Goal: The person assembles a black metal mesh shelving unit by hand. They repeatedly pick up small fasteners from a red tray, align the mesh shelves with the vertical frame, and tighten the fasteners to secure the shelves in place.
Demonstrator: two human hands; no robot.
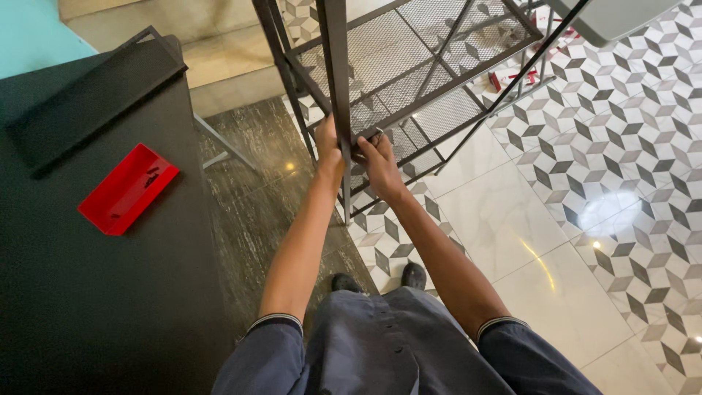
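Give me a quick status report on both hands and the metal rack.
Left hand clasping the dark upright post. Right hand at the mesh shelf edge, pinching something small, unclear. Red tray on the black table, apart from the work.

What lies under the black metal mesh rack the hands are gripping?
Under the rack, patterned floor tiles show through the mesh, with red-and-white items beyond. Both hands, left and right, cover the post joint.

Grey-blue uniform, striped sleeve cuffs, black shoes.
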